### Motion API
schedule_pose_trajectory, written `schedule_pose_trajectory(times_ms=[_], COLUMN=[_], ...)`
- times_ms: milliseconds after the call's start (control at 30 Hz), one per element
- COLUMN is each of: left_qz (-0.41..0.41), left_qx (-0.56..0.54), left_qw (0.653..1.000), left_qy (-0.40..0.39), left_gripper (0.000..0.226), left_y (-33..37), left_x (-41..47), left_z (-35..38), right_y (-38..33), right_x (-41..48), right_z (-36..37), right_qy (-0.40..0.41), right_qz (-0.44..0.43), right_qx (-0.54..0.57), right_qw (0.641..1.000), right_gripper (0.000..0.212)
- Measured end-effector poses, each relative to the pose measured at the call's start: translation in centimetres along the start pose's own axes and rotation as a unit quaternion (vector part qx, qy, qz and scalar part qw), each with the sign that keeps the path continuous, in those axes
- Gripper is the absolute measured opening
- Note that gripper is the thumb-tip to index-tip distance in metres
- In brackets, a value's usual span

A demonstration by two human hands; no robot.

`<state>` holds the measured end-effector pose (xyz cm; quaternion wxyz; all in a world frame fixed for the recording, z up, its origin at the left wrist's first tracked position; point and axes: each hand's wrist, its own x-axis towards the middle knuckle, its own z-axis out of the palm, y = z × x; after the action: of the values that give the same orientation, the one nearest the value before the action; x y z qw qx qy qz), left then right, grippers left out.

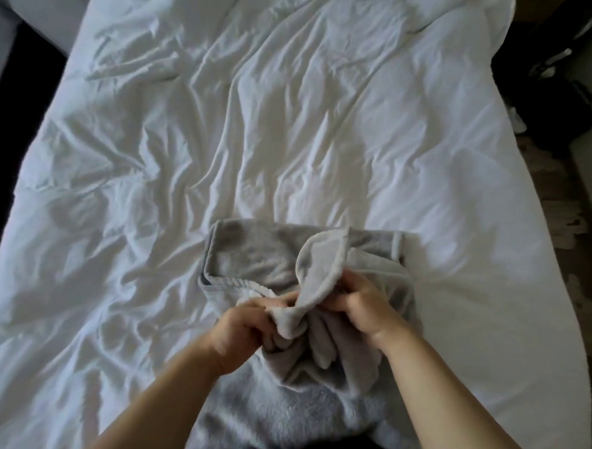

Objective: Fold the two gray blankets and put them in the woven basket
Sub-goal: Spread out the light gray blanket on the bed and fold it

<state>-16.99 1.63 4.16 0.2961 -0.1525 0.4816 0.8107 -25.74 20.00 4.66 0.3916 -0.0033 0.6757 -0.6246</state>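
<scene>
Both hands pinch one bunched gray blanket (315,294): left hand (244,328) and right hand (362,306) side by side. The loose cloth hangs near, toward the person.

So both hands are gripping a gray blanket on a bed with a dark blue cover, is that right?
Not quite: the bed cover is white and wrinkled, not dark blue, as the head view shows. The rest holds: the left hand and right hand both grip the gray blanket lying on the bed.
</scene>
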Motion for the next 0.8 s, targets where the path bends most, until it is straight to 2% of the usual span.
schedule_pose_trajectory(times_ms=[67,133,200,267,300,333,433,467,567,633,667,733,800], left_qz=[-0.011,-0.056,-0.094,-0.086,-0.055,-0.017,0.080,0.119,0.251,0.309,0.323,0.346,0.368], left_qx=[-0.066,-0.051,0.072,0.203,0.243,0.264,0.243,0.231,0.231,0.248,0.254,0.265,0.317], left_qw=[0.998,0.997,0.986,0.951,0.937,0.934,0.960,0.960,0.935,0.916,0.909,0.891,0.848], left_qy=[-0.013,0.033,0.118,0.216,0.246,0.239,0.116,0.101,0.092,0.067,0.074,0.128,0.214], left_gripper=[0.044,0.065,0.088,0.093,0.090,0.083,0.053,0.048,0.036,0.028,0.029,0.036,0.039], left_y=[1.1,3.1,5.4,7.7,8.8,9.9,12.9,13.9,17.0,19.1,19.9,21.1,21.6], left_x=[-1.0,-1.5,-1.9,-2.8,-3.0,-3.4,-4.7,-5.2,-6.6,-7.6,-7.9,-8.1,-7.8], left_z=[0.5,1.1,1.8,3.1,3.8,4.6,7.8,8.8,11.1,12.5,13.0,13.9,14.6], right_y=[-1.4,-2.8,-4.2,-5.7,-6.6,-7.6,-11.2,-12.5,-16.1,-17.9,-18.6,-19.9,-21.2], right_x=[0.3,0.1,-0.7,-2.1,-3.0,-4.0,-6.9,-7.8,-10.0,-11.3,-11.9,-12.8,-13.7], right_z=[1.6,3.1,3.9,4.2,4.3,4.4,4.6,4.6,4.7,4.8,4.9,4.8,4.2], right_qy=[-0.047,-0.071,-0.064,-0.042,-0.028,-0.017,-0.004,0.003,0.081,0.145,0.173,0.238,0.288], right_qz=[-0.010,-0.029,-0.067,-0.107,-0.127,-0.145,-0.199,-0.227,-0.350,-0.415,-0.435,-0.461,-0.480], right_qx=[-0.036,-0.068,-0.129,-0.198,-0.220,-0.234,-0.221,-0.209,-0.206,-0.185,-0.178,-0.186,-0.203], right_qw=[0.998,0.995,0.987,0.973,0.967,0.961,0.955,0.951,0.910,0.879,0.865,0.834,0.804], right_gripper=[0.024,0.015,0.012,0.010,0.008,0.011,0.037,0.042,0.032,0.021,0.021,0.034,0.040])
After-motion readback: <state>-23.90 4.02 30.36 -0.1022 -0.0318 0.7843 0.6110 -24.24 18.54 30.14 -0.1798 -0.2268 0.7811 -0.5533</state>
